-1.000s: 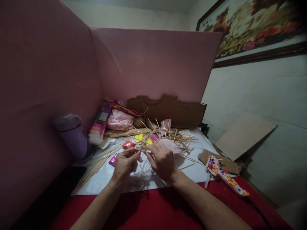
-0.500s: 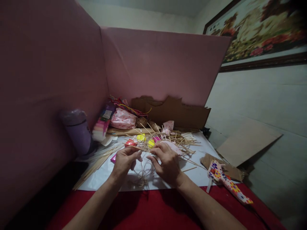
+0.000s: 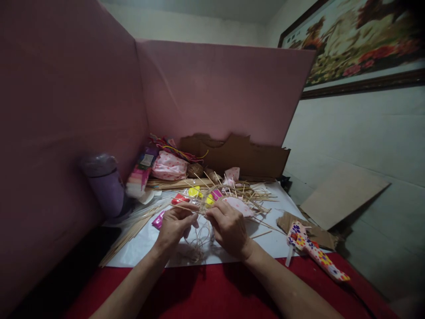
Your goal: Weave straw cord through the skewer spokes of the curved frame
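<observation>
A half-woven basket of thin sticks and raffia (image 3: 222,195) is held above a white sheet (image 3: 265,241). My left hand (image 3: 175,225) pinches a stick and strand at its near left rim. My right hand (image 3: 228,227) grips the near rim beside it, fingers curled. Loose raffia strand (image 3: 199,241) hangs in loops below both hands. A pink spotted cloth piece (image 3: 239,205) sits inside the frame.
A purple tumbler (image 3: 104,184) stands at the left. Long skewers (image 3: 133,228) lie on the sheet. A flower-patterned glue gun (image 3: 315,252) lies at the right. Clay packets (image 3: 137,177), a pink pouch (image 3: 169,166), twine balls and cardboard (image 3: 239,155) crowd the back. Pink panels enclose the table.
Both hands have drawn a little closer together on the rim, and the left hand's pinch has lifted slightly. The camera has shifted slightly.
</observation>
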A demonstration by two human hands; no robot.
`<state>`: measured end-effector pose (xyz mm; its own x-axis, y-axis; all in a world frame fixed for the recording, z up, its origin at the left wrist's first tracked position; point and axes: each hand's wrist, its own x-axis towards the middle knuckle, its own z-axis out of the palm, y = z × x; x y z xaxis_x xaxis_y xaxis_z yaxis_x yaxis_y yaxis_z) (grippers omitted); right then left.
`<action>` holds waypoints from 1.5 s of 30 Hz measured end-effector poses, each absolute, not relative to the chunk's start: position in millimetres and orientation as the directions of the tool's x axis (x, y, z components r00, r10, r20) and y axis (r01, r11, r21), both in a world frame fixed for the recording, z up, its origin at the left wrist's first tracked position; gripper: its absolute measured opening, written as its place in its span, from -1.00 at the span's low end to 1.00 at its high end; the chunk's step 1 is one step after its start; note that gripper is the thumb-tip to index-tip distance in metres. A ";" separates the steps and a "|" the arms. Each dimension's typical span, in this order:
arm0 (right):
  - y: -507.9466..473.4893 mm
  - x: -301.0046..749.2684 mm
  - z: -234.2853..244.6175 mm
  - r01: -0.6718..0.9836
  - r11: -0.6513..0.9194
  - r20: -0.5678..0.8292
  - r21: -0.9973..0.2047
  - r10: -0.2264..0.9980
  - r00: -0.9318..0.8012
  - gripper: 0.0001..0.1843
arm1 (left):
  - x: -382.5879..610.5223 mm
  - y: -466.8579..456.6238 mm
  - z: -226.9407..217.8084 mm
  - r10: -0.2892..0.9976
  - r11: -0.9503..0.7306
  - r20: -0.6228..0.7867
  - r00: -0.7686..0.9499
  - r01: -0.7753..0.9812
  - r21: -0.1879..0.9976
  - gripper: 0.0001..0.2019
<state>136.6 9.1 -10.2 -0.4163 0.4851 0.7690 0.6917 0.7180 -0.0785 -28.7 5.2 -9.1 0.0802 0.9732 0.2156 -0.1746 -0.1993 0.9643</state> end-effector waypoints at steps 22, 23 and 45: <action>5.1 137.5 -12.4 0.694 0.714 0.786 -0.091 0.479 -0.390 -0.84 | -33.9 3.9 -16.3 0.828 -0.526 0.561 0.007 0.357 0.772 -0.91; 4.7 137.7 -11.8 0.693 0.715 0.787 -0.090 0.478 -0.391 -0.83 | -34.3 3.6 -16.0 0.815 -0.545 0.579 0.014 0.357 0.759 -0.89; 4.1 128.5 19.7 0.614 0.783 0.818 -0.102 0.417 -0.396 -0.84 | -23.6 -4.0 -2.3 0.891 -0.450 0.442 0.102 0.069 0.891 -0.79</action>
<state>128.5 4.1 19.7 -0.3963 0.4172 0.8179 0.6140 0.7827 -0.1017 -23.6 -4.0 -2.3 0.1021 0.8912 0.4419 0.0694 -0.4495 0.8906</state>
